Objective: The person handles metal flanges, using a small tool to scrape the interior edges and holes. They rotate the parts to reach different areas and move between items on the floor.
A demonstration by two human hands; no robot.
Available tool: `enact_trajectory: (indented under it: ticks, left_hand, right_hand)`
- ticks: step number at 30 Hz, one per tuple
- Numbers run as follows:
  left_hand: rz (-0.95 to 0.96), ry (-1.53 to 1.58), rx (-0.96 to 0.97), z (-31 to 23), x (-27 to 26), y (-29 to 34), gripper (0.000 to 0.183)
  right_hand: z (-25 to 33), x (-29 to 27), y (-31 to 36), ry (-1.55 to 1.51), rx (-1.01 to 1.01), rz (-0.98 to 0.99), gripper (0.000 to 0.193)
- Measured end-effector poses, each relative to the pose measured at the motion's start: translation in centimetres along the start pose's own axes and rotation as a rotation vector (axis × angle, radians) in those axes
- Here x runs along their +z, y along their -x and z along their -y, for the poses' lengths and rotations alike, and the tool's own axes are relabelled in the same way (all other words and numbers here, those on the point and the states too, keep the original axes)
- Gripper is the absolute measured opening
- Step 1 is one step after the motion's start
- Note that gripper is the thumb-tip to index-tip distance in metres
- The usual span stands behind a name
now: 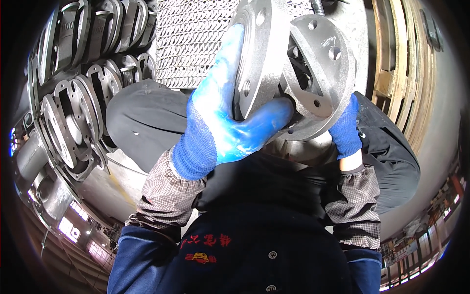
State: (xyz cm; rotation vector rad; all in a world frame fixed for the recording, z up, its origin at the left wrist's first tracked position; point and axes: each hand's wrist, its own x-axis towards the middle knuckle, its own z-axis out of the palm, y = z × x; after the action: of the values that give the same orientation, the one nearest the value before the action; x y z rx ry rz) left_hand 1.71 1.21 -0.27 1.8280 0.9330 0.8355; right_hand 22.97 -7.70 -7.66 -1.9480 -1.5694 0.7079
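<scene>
A heavy grey metal casting with two round flanges (267, 59) fills the upper middle, close in front of me. Bolt holes pierce both flanges, and dark openings show between them. My left hand (223, 115), in a blue coated glove, is closed on the nearer left flange. Its thumb reaches across toward the gap between the flanges, while the fingers lie along the flange's outer side. Behind the right flange is my right hand (347, 126), also in a blue glove. The casting hides its fingers, so their grip cannot be seen.
Several grey flanged castings (73, 122) stand stacked at the left. Ahead lies a pale patterned surface (188, 44) with rows of raised loops. Wooden pallet slats (409, 68) run along the right side. My knees (142, 115) are spread on both sides of the casting.
</scene>
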Motion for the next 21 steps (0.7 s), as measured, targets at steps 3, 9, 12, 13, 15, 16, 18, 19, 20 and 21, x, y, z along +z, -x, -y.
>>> enact_trajectory:
  ticks: [3, 9, 12, 13, 15, 16, 18, 19, 20, 21]
  left_hand:
    - [-0.063, 0.111, 0.017, 0.0, 0.3, 0.1, 0.085]
    - [0.014, -0.02, -0.007, -0.1, -0.1, 0.0, 0.084]
    - [0.012, -0.016, -0.01, -0.1, -0.1, 0.0, 0.084]
    - [0.006, -0.023, -0.001, -0.1, 0.0, 0.0, 0.084]
    - [0.027, 0.021, -0.049, -0.3, -0.2, -0.2, 0.083]
    - [0.04, 0.046, -0.077, -0.4, -0.3, -0.2, 0.083]
    - [0.034, 0.039, -0.12, -0.5, -0.3, 0.0, 0.082]
    - [0.025, 0.028, -0.123, -0.5, -0.2, 0.0, 0.082]
    - [0.015, 0.015, -0.129, -0.4, -0.2, 0.1, 0.082]
    - [0.0, 0.025, -0.102, -0.3, -0.1, 0.2, 0.082]
  right_hand:
    - [-0.7, 0.4, -0.1, 0.021, -0.034, 0.006, 0.016]
    - [-0.6, 0.2, -0.2, -0.011, 0.018, 0.007, 0.016]
    - [-0.2, 0.2, 0.0, 0.023, -0.042, -0.02, 0.016]
    - [-0.1, 0.0, 0.1, 0.023, -0.043, -0.021, 0.016]
    - [-0.2, -0.3, 0.3, -0.132, 0.168, 0.135, 0.017]
    - [-0.4, -0.1, 0.5, -0.132, 0.166, 0.135, 0.017]
    - [-0.7, 0.0, 0.8, -0.4, 0.248, -0.029, 0.026]
    - [-0.5, -0.5, 0.7, -0.445, 0.299, -0.081, 0.031]
    - [0.1, -1.1, 0.2, -0.629, 0.458, -0.107, 0.032]
    - [0.8, -0.7, 0.0, -0.793, 0.503, -0.122, 0.033]
